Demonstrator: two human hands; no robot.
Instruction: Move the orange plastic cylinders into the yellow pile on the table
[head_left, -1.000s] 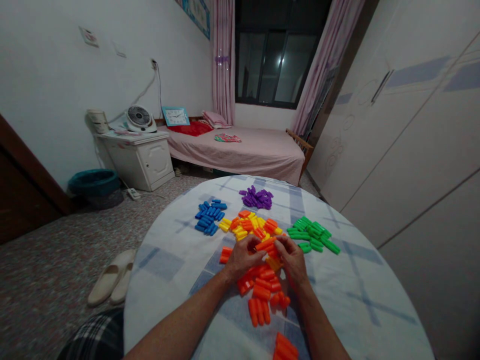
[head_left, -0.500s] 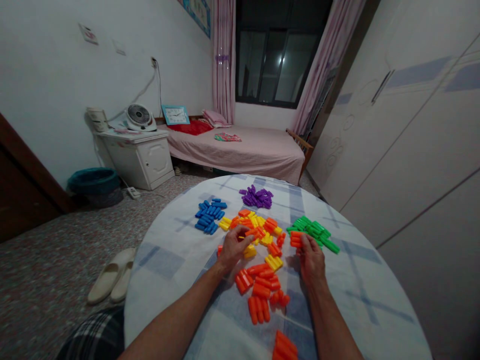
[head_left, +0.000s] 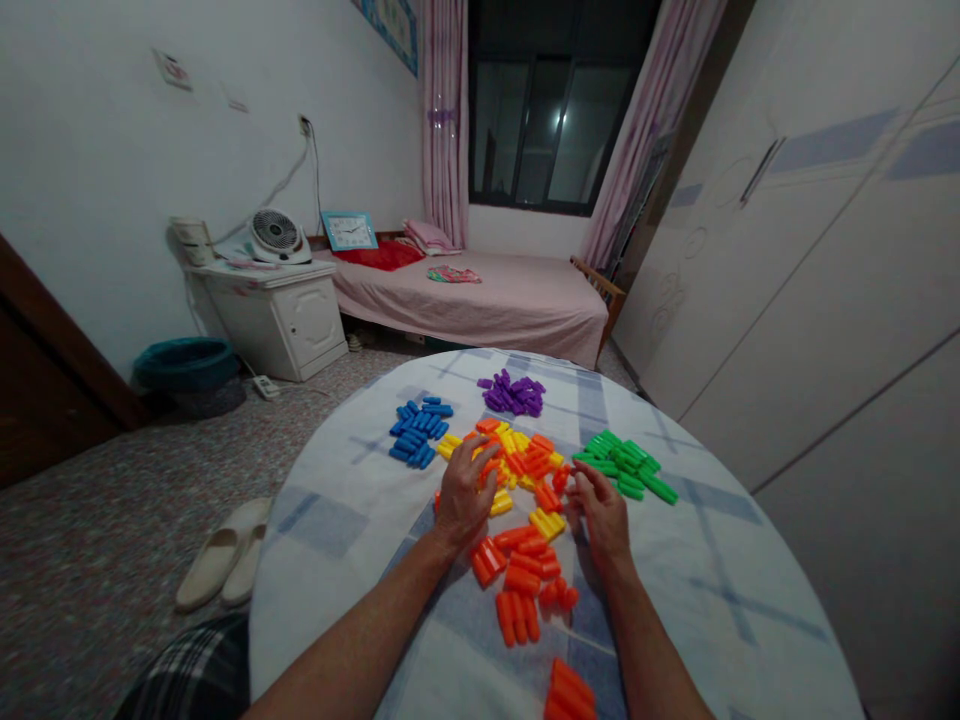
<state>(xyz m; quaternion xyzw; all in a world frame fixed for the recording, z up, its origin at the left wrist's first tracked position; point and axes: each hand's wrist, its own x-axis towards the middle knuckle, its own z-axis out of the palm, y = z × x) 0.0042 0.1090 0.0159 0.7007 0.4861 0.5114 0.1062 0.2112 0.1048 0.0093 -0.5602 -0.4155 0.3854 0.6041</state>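
Heaped orange-and-yellow tubular plastic pieces lie at three o'clock from the left hand's spread fingers; at ten from the right hand; whether its fingertips meet, I cannot tell.

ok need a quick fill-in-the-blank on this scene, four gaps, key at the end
1. The pile nearest the far edge of the checked tablecloth is ____.
2. The left hand is at the mixed pile of orange and ____ pieces.
3. The ____ hand is closer to the green pieces.
4. In the view, the blue pieces lie to the ____ of the mixed pile.

Missing: purple; yellow; right; left
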